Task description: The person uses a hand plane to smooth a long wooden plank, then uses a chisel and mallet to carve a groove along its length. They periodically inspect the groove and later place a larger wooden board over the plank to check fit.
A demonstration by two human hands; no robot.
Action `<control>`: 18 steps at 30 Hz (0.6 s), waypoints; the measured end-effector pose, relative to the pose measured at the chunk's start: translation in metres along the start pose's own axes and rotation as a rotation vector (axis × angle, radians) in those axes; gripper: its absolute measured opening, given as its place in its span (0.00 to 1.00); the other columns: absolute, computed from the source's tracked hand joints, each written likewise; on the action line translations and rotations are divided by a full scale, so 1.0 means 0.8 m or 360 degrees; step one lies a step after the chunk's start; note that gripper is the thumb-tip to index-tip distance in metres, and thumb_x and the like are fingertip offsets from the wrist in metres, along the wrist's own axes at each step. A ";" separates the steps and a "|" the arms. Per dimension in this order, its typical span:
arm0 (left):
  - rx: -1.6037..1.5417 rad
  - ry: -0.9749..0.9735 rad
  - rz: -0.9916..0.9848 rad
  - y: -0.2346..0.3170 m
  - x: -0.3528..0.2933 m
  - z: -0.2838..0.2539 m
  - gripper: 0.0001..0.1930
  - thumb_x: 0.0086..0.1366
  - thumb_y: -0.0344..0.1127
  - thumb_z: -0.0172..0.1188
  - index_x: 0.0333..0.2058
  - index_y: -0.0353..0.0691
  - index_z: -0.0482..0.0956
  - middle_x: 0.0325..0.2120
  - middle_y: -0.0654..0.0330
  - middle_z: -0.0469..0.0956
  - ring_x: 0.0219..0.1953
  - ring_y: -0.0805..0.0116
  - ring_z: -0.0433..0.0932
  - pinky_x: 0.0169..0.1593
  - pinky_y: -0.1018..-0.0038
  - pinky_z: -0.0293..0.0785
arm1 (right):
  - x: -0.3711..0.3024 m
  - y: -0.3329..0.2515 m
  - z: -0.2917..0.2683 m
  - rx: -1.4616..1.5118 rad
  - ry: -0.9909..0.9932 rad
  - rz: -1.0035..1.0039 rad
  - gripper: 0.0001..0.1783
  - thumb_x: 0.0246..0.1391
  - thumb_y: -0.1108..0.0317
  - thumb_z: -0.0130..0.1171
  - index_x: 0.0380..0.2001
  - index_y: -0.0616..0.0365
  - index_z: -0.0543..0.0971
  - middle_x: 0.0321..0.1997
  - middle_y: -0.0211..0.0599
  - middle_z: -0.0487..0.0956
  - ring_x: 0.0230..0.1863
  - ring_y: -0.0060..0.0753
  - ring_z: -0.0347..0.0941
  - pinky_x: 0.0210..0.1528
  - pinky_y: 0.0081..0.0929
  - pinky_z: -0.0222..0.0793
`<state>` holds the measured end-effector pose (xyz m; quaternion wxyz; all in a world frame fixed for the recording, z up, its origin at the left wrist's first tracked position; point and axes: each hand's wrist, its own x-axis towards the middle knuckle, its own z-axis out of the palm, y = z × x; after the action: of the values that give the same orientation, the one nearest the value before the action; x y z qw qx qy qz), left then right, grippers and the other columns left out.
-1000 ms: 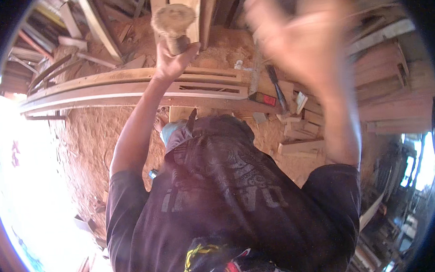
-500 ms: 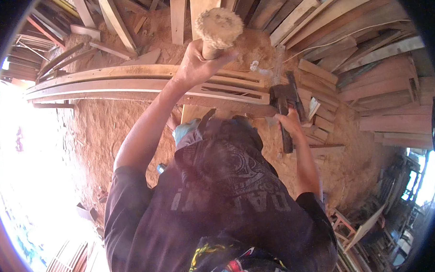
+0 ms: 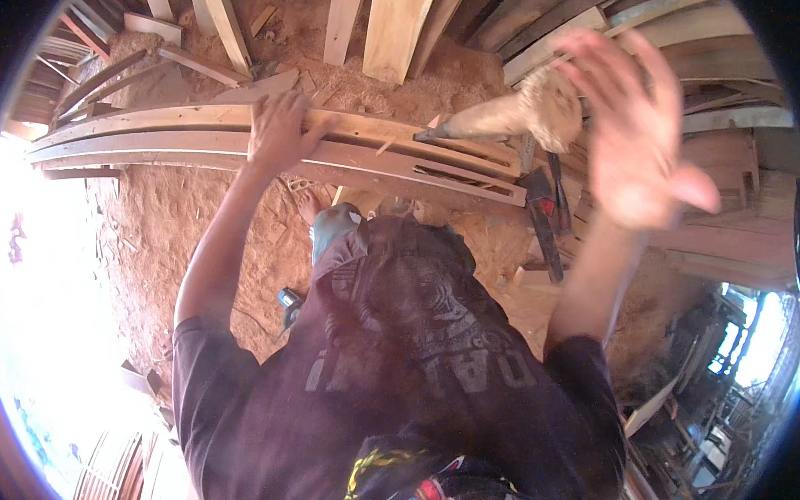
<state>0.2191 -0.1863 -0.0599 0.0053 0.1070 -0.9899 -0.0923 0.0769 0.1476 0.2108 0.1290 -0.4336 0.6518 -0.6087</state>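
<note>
My left hand [image 3: 281, 131] lies on a long curved wooden frame [image 3: 149, 140] with slots cut in it, fingers curled over its far edge. A pale wooden mallet [image 3: 523, 113] shows above the frame's right end, its handle pointing left and its head blurred. My right hand [image 3: 638, 136] is raised just right of the mallet head, fingers spread and blurred by motion. Whether it touches the mallet I cannot tell.
Dark hand tools with red parts [image 3: 544, 214] lie past the frame's right end. Planks [image 3: 397, 25] lean at the top and stacked boards [image 3: 722, 142] fill the right. The floor [image 3: 166, 232] is reddish sawdust. A small blue object [image 3: 287, 302] lies by my foot [image 3: 333, 224].
My left hand has let go of the mallet and dropped onto the curved frame. The mallet is now to the right. My right hand has risen from the tools.
</note>
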 end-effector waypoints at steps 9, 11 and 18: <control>-0.0508 0.0185 0.0185 0.001 -0.013 0.010 0.37 0.72 0.67 0.59 0.62 0.38 0.79 0.63 0.47 0.80 0.70 0.49 0.72 0.74 0.52 0.60 | 0.156 0.095 0.244 -0.0467 -0.0543 0.0024 0.16 0.62 0.56 0.76 0.24 0.53 0.88 0.14 0.29 0.77 0.17 0.18 0.72 0.20 0.28 0.63; -0.0258 0.0126 0.0131 0.007 -0.003 -0.008 0.40 0.72 0.71 0.57 0.61 0.36 0.81 0.63 0.46 0.80 0.69 0.48 0.74 0.74 0.50 0.58 | 0.133 0.031 0.168 -0.0295 -0.0500 0.0228 0.15 0.63 0.60 0.76 0.25 0.55 0.88 0.18 0.23 0.79 0.17 0.13 0.71 0.19 0.21 0.62; -0.0269 0.0107 0.0047 0.016 -0.001 -0.021 0.34 0.68 0.67 0.64 0.49 0.37 0.85 0.51 0.48 0.85 0.59 0.47 0.80 0.69 0.51 0.63 | -0.040 -0.027 -0.062 -0.0431 0.0217 0.0157 0.07 0.59 0.71 0.76 0.37 0.61 0.87 0.30 0.34 0.86 0.25 0.19 0.75 0.28 0.20 0.66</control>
<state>0.2175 -0.1768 -0.0410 0.0488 0.0947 -0.9793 -0.1719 0.0701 0.2070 0.2298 0.0545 -0.3720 0.7557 -0.5363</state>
